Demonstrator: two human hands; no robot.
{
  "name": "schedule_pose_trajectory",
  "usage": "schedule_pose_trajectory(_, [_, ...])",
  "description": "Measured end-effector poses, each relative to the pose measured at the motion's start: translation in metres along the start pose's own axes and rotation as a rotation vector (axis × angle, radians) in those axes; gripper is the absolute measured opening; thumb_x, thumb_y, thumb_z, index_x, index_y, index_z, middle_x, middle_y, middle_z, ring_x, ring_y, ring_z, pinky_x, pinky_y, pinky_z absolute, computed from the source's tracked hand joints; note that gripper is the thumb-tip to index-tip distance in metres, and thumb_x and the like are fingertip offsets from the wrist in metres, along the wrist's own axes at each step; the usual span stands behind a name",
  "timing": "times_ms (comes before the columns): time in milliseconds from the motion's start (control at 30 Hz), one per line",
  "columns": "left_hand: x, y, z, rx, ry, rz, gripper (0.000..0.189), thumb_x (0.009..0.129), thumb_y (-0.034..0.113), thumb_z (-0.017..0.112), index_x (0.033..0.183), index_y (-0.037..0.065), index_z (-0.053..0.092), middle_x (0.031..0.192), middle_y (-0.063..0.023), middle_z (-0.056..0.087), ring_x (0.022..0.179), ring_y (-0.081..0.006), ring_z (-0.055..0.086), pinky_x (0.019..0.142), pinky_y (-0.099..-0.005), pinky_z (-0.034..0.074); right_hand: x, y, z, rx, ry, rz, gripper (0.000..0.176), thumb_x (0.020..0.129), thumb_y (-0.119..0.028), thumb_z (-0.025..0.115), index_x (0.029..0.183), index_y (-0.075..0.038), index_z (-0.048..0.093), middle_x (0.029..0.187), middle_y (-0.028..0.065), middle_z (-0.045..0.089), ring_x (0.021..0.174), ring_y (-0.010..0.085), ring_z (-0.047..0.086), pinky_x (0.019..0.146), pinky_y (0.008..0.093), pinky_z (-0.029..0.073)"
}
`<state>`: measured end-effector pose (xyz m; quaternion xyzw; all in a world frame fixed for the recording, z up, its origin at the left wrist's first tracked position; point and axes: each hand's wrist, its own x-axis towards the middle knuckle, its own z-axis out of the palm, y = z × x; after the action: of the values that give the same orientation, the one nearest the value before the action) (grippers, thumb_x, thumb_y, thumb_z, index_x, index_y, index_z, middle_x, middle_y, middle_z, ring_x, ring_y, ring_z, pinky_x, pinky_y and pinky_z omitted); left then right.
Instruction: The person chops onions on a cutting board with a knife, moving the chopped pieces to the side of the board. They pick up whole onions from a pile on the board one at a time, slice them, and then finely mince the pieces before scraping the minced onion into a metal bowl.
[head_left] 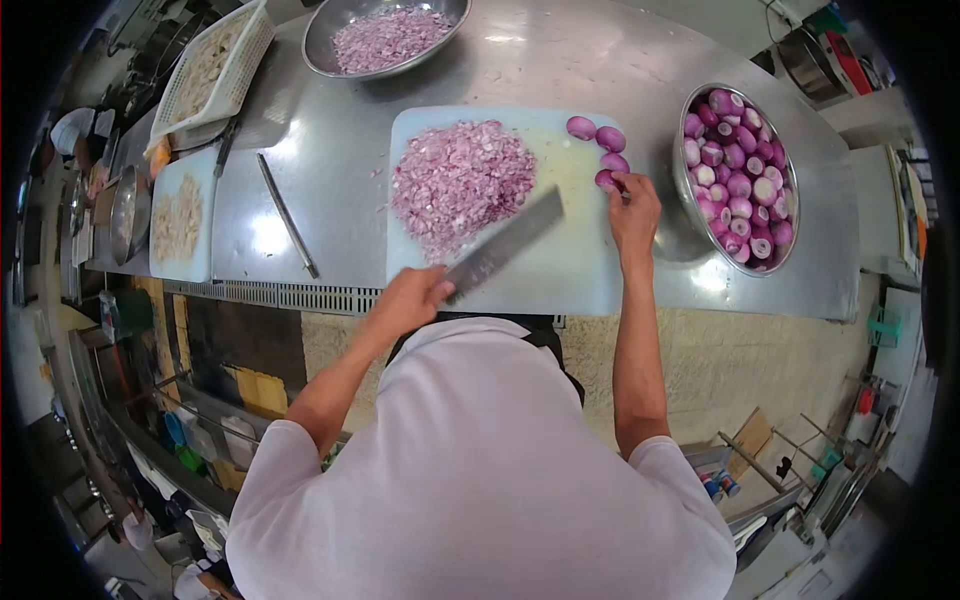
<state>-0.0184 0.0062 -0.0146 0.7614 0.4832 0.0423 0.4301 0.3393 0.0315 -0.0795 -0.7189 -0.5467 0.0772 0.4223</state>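
My left hand [408, 300] is wrapped round the handle end of a cleaver [510, 240], its broad blade slanting up to the right over the white cutting board [580, 275]. Left of the blade lies a heap of chopped red onion [463, 180]. At the board's right edge, my right hand [632, 210] has its fingers closed on a peeled red onion [605, 178], partly hidden by the fingertips. Beyond it, several more peeled red onions [611, 139] sit in a short row along the board's upper right corner.
A metal bowl [692, 190] of whole peeled onions stands on the right. Another bowl [320, 55] of chopped onion is at the back. To the left are a sharpening steel [287, 215], a second board [198, 258] with pale pieces, a knife [227, 148] and a white basket [252, 62].
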Motion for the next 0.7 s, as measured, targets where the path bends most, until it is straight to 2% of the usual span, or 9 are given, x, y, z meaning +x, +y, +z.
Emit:
schedule_pose_trajectory(33, [0.003,-0.001,-0.007,0.000,0.003,0.000,0.014,0.093,0.014,0.058,0.099,0.001,0.062,0.070,-0.0251,0.062,0.070,-0.0472,0.061,0.065,-0.0528,0.046,0.001,0.000,0.001,-0.011,0.011,-0.005,0.019,0.079,0.001,0.069,0.097,-0.002,0.071,0.099,0.0149,0.065,0.080,0.0300,0.065,0.068,0.0354,0.055])
schedule_pose_trajectory(100, [0.006,0.006,-0.021,0.113,0.177,-0.061,0.014,0.093,0.015,0.059,0.097,0.001,0.061,0.071,-0.0253,0.061,0.071,-0.0473,0.061,0.063,-0.0530,0.045,-0.003,-0.003,0.004,0.017,0.007,0.012,0.018,0.079,0.002,0.069,0.096,-0.002,0.071,0.099,0.0145,0.066,0.081,0.0303,0.065,0.068,0.0359,0.055])
schedule_pose_trajectory(133, [0.006,0.018,-0.029,0.088,0.140,-0.094,0.015,0.094,0.014,0.058,0.097,-0.001,0.060,0.069,-0.0259,0.061,0.070,-0.0470,0.061,0.062,-0.0534,0.045,-0.006,-0.006,0.006,0.044,0.000,0.030,0.017,0.078,0.002,0.069,0.094,-0.003,0.071,0.098,0.0141,0.066,0.082,0.0305,0.065,0.068,0.0364,0.054])
schedule_pose_trajectory(233, [0.009,0.035,-0.018,0.041,0.258,0.000,0.016,0.093,0.011,0.057,0.098,-0.004,0.058,0.067,-0.0276,0.059,0.068,-0.0473,0.060,0.061,-0.0544,0.045,-0.021,-0.024,0.019,0.097,-0.081,0.000,0.013,0.078,0.000,0.069,0.090,-0.005,0.071,0.098,0.0137,0.065,0.083,0.0323,0.065,0.071,0.0391,0.053])
schedule_pose_trajectory(433, [0.037,0.035,0.007,0.091,0.216,0.035,0.020,0.094,0.012,0.056,0.108,-0.002,0.060,0.071,-0.0282,0.060,0.068,-0.0481,0.059,0.061,-0.0534,0.044,-0.042,-0.079,0.033,0.082,-0.234,0.033,0.010,0.081,-0.004,0.066,0.089,-0.007,0.069,0.092,0.0129,0.063,0.086,0.0334,0.061,0.077,0.0434,0.050])
schedule_pose_trajectory(500, [0.031,0.038,0.014,0.078,0.224,0.046,0.019,0.094,0.011,0.056,0.107,-0.002,0.059,0.071,-0.0281,0.060,0.068,-0.0480,0.059,0.061,-0.0536,0.044,-0.043,-0.086,0.033,-0.031,-0.251,-0.077,0.010,0.081,-0.005,0.063,0.089,-0.008,0.068,0.091,0.0122,0.061,0.088,0.0333,0.059,0.076,0.0442,0.050])
schedule_pose_trajectory(567, [0.032,0.036,0.012,0.079,0.245,0.057,0.018,0.094,0.011,0.057,0.106,-0.002,0.058,0.071,-0.0280,0.060,0.068,-0.0479,0.059,0.061,-0.0539,0.044,-0.043,-0.086,0.039,-0.041,-0.265,-0.066,0.009,0.081,-0.005,0.061,0.089,-0.007,0.066,0.092,0.0121,0.060,0.087,0.0339,0.058,0.075,0.0451,0.050])
schedule_pose_trajectory(633, [0.037,0.038,0.012,0.127,0.132,0.020,0.016,0.094,0.010,0.057,0.103,-0.003,0.057,0.069,-0.0273,0.059,0.066,-0.0472,0.059,0.060,-0.0543,0.043,-0.039,-0.086,0.038,-0.116,-0.314,-0.057,0.010,0.080,-0.005,0.060,0.089,-0.005,0.065,0.093,0.0125,0.060,0.088,0.0340,0.058,0.075,0.0455,0.051])
schedule_pose_trajectory(700, [0.033,0.049,0.006,0.111,0.127,0.023,0.015,0.092,0.008,0.056,0.102,-0.004,0.057,0.067,-0.0280,0.059,0.066,-0.0474,0.059,0.060,-0.0551,0.044,-0.039,-0.084,0.035,-0.118,-0.299,-0.062,0.011,0.080,-0.004,0.060,0.090,-0.005,0.064,0.094,0.0130,0.059,0.088,0.0340,0.059,0.075,0.0457,0.051])
